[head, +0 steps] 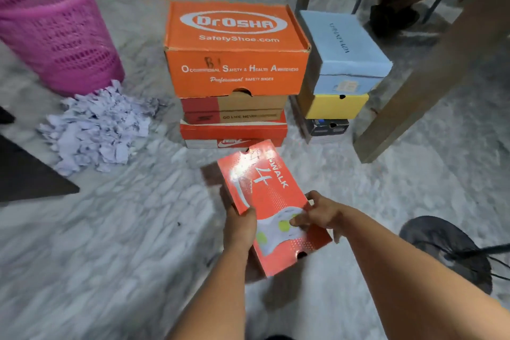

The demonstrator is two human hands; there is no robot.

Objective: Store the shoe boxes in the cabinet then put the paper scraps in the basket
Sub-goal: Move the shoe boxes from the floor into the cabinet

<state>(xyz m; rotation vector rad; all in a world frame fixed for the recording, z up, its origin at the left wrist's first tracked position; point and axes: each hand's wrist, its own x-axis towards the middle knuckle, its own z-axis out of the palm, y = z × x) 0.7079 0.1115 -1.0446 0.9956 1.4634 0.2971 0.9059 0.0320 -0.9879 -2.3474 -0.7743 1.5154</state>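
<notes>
Both hands grip red shoe box (269, 201): left hand (239, 225) at 9 o'clock edge, right hand (320, 214) at 3 o'clock edge.

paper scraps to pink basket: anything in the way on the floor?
Nothing visible. The paper scraps lie piled right against the foot of the pink basket, bare floor around them. Both hands, left hand and right hand, are busy holding the red shoe box.
</notes>
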